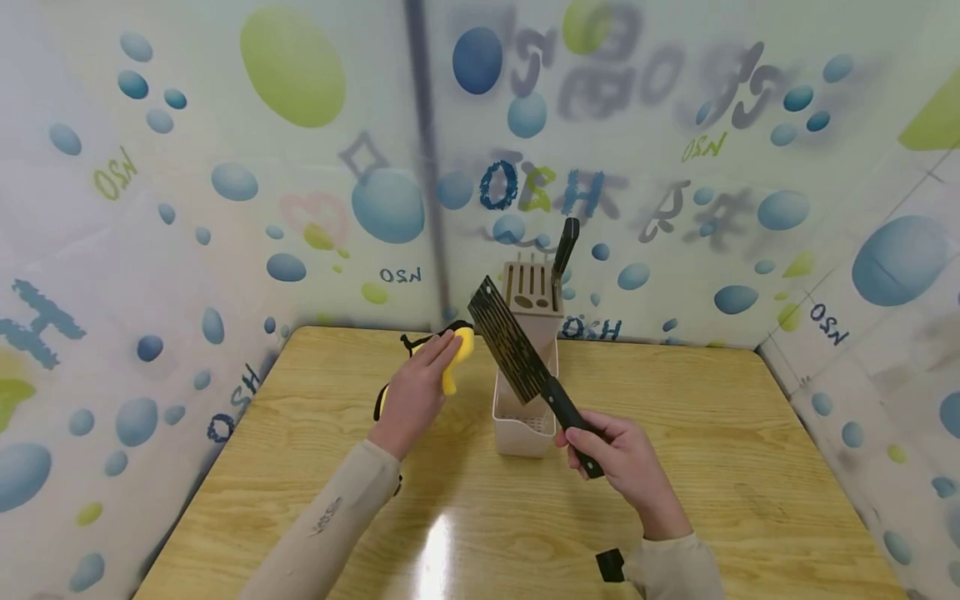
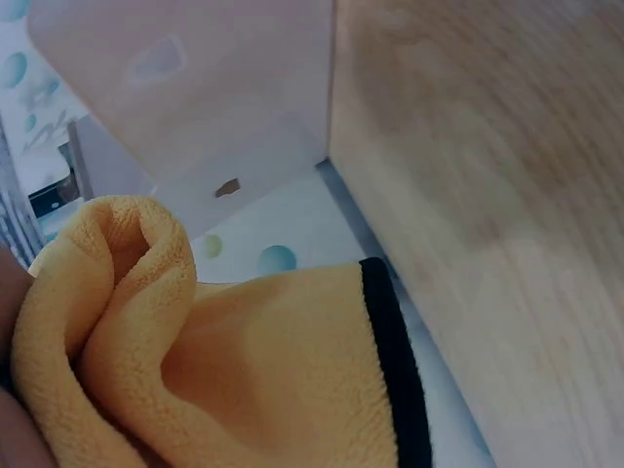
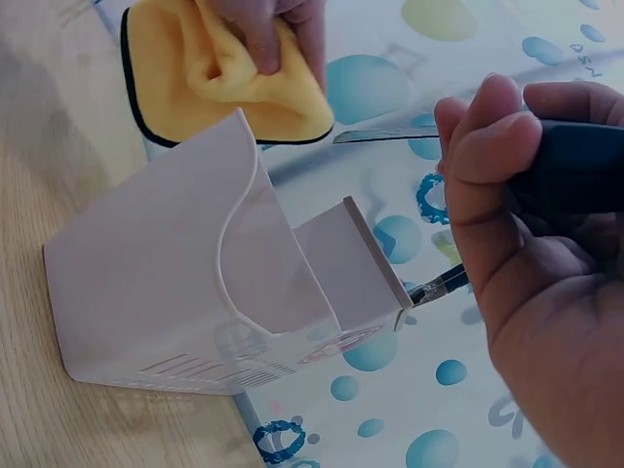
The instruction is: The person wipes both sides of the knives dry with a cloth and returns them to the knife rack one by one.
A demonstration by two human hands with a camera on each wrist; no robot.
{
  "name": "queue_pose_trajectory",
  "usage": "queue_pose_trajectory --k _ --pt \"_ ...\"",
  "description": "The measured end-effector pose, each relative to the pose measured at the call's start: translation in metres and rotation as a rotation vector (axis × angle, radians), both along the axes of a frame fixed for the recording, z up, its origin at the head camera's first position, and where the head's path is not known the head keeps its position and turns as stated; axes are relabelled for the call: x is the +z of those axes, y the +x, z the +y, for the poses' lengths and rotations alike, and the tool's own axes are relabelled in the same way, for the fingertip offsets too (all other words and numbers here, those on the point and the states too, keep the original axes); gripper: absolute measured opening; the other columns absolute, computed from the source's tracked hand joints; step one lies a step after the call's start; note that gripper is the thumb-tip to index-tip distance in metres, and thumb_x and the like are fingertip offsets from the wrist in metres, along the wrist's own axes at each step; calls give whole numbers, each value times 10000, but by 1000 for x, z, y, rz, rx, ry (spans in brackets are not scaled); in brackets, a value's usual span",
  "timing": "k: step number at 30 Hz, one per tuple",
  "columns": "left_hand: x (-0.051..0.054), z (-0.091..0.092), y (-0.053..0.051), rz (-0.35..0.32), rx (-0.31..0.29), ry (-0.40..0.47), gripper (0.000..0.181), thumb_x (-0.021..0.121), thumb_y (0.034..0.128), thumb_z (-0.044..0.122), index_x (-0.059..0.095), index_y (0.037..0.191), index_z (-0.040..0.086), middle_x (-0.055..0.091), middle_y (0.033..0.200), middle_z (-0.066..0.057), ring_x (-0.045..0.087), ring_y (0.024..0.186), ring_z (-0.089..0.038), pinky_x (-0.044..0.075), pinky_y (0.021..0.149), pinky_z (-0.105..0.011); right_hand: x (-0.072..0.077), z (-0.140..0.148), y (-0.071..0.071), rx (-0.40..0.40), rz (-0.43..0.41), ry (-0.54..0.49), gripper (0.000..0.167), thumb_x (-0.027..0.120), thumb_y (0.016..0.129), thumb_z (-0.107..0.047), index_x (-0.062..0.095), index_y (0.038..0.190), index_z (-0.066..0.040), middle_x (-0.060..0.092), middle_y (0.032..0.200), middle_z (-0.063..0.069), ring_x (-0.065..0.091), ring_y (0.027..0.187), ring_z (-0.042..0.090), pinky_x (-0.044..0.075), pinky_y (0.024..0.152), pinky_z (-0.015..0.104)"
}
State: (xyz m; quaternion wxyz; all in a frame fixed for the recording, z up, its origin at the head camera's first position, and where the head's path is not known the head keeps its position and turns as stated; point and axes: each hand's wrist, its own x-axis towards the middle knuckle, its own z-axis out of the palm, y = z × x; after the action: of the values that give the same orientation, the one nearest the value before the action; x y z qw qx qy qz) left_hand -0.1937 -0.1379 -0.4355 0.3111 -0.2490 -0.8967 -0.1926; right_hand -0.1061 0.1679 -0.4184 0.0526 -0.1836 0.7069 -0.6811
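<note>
My right hand (image 1: pixel 622 458) grips the black handle of a cleaver (image 1: pixel 513 346), its dark streaked blade tilted up and to the left. To the left of the blade, my left hand (image 1: pixel 416 392) pinches a bunched yellow cloth (image 2: pixel 263 380) with a black border. The right wrist view shows that cloth (image 3: pixel 175 68) hanging from the fingers, apart from the blade, which appears nearly edge-on. Behind the cleaver stands a pale knife holder (image 1: pixel 525 437) with a slotted top. A second black-handled knife (image 1: pixel 567 246) sits in the slot at its right.
The holder stands on a wooden table (image 1: pixel 675 400), toward its back edge. A wall covering (image 1: pixel 637 167) printed with blue and green spots rises behind and along both sides. A small black object (image 1: pixel 611 566) shows beside the right sleeve.
</note>
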Motion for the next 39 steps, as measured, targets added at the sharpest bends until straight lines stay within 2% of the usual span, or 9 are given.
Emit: queue_pose_trajectory --k 5,9,14,20,25,28,35,39 --pt "-14 -5 1 -51 -15 -35 665 588 785 -241 641 1396 18 629 1424 -158 612 1289 -365 584 944 -476 1 1 0 -6 16 20 280 565 1060 -66 632 1162 187 714 838 -21 606 626 94 548 513 251" --pt "-21 -7 2 -100 -11 -78 656 639 783 -207 641 1398 23 628 1428 -152 610 1295 -366 601 896 -474 3 2 -1 -21 15 36 279 571 1058 -69 643 1141 187 698 795 -11 601 614 111 548 508 263" --pt "-35 -9 1 -141 -12 -143 654 668 780 -201 641 1395 19 630 1421 -166 609 1294 -381 623 801 -441 4 2 -1 -25 17 25 264 573 1054 -59 652 1140 177 719 833 -20 609 620 100 547 497 261" --pt "-49 -7 1 -173 -13 -219 592 682 837 -184 637 1393 14 629 1413 -187 607 1291 -392 603 910 -461 6 3 -1 -21 17 21 272 577 1054 -62 653 1130 188 727 838 -11 610 616 102 541 491 252" --pt "-59 -4 2 -199 -21 -257 557 690 858 -154 646 1385 19 643 1392 -188 622 1269 -401 612 889 -461 6 5 0 -17 45 21 226 569 1052 -39 681 1076 156 708 769 13 601 571 140 539 474 274" --pt "-63 -2 2 -219 -5 -277 545 695 856 -134 653 1376 24 653 1376 -187 641 1240 -399 613 892 -464 7 5 0 -19 62 21 218 567 1053 -38 687 1071 143 706 763 14 601 558 169 539 476 279" --pt "-66 -1 0 -322 29 -277 529 660 874 -143 650 1376 24 646 1381 -198 654 1214 -403 604 920 -487 9 7 -2 -18 80 6 223 559 1055 -31 677 1093 154 717 787 6 603 559 156 542 472 279" --pt "-66 0 -3 -337 28 -293 511 681 870 -128 660 1359 19 655 1361 -210 666 1197 -391 611 908 -471 12 8 -4 -28 79 13 228 561 1056 -39 682 1091 151 722 793 8 602 555 197 545 474 280"
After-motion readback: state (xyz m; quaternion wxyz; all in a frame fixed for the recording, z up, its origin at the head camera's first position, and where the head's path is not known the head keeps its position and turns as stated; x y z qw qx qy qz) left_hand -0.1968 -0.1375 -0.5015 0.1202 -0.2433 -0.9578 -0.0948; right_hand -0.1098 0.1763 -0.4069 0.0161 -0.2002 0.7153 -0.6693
